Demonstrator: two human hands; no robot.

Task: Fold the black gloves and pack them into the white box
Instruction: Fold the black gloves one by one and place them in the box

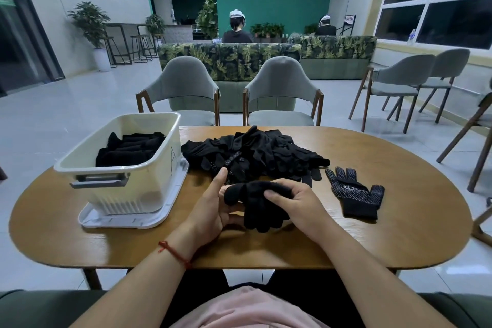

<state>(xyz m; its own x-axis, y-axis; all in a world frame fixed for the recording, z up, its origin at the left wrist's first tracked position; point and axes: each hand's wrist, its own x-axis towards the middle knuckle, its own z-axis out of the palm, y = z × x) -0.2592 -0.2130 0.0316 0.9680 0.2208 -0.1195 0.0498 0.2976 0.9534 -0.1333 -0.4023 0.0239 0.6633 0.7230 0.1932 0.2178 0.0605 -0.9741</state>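
Head view across a wooden oval table (pixel 372 234). The left hand (pixel 213 210) and the right hand (pixel 295 202) are meeting near the table's middle, both gripping one bunched black glove (pixel 255 202): the left hand is curling under its left end with the thumb standing up, while the right hand's fingers are closing over its right end; the glove's fingers are hanging down toward the near edge. A red string bracelet (pixel 174 252) is circling the left wrist. To the left, the white box (pixel 119 173) is standing on its upturned white lid (pixel 127 220), and folded black gloves (pixel 130 149) are lying inside it. Beyond the hands, a loose pile of black gloves (pixel 255 152) is lying at the far middle of the table, just beside the box. To the right, a single dotted glove (pixel 356 192) is lying flat, palm up, apart from the pile. Two grey chairs (pixel 282 88) are standing at the far side of the table.
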